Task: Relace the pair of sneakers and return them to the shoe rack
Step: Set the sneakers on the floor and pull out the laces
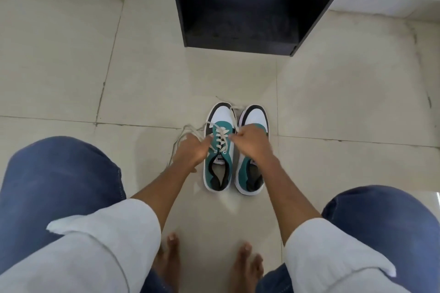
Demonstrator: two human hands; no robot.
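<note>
1. Position: I am crouched over a tiled floor [333, 93], knees in blue jeans to either side, bare feet below, white sleeves pushed back from my forearms.
2. Sneakers: the pair stands side by side on the floor in front of me, toes pointing away, soles down. The left sneaker [220, 147] and the right sneaker [252, 162] nearly touch along their inner edges. Both are white at the toe with teal and black panels.
3. Lace: a white lace [222, 139] criss-crosses the eyelets of the left sneaker. Loose lengths trail past its left side onto the floor and across its toe.
4. Left hand [190, 150]: closed around the lace end at the left edge of the left sneaker.
5. Right hand [250, 139]: fingers pinched on the other lace end, held above the gap between the two sneakers and covering the right sneaker's lacing area.
6. Hands are apart, one at each side of the laced section.
7. Shoe rack [250, 7]: black, open shelves, standing on the floor well beyond the sneakers.
</note>
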